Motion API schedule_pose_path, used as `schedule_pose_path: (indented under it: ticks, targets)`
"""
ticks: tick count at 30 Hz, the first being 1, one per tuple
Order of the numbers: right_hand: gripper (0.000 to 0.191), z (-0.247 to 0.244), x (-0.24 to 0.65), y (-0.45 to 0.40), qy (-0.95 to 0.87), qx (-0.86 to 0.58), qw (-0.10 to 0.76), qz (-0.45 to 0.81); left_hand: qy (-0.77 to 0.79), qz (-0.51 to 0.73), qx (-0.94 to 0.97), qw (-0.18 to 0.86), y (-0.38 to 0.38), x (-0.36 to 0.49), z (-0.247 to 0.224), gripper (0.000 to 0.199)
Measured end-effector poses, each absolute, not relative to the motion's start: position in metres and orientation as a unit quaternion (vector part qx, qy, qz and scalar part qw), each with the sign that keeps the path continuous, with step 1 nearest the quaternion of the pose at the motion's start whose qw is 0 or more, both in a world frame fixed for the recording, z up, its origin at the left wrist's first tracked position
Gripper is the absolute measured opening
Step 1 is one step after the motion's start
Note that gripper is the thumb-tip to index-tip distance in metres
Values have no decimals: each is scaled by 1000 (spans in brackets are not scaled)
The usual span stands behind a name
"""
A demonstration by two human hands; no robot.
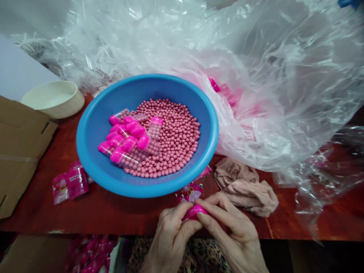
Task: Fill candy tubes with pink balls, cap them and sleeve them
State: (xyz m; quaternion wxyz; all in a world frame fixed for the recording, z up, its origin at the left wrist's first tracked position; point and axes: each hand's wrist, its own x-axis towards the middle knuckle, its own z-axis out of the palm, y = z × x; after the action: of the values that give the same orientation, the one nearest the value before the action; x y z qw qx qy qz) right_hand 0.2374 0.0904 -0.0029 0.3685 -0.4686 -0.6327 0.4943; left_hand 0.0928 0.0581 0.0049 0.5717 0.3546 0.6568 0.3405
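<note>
Both of my hands meet at the table's front edge, around a small bright pink cap-like piece. My left hand is closed on its left side, and my right hand pinches it from the right. Whatever lies under the fingers is hidden. Just beyond them is a blue basin with pink beads on its bottom. Several clear tubes with pink caps, bead-filled where their insides show, lie on the beads at the left. Printed pink packets lie between the basin and my hands.
A crumpled beige cloth lies right of my hands. Clear plastic bags cover the back and right, with pink pieces inside. At left are a cream bowl, a cardboard box and pink packets. More packets sit below the table edge.
</note>
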Motion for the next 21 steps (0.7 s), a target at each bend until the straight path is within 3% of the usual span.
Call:
schedule_pose_path:
  ticks: [5,10,21]
  targets:
    - [36,-3,233,92,-542,-499,366,569,506,476,195,692,60,93,-9,31]
    - [21,0,226,92,-410,-497,383,662,498,521,135,680,58,95,-14,48]
    - [8,-12,222,90,-355,-457,486,655,464,552,148,677,57,109,-8,26]
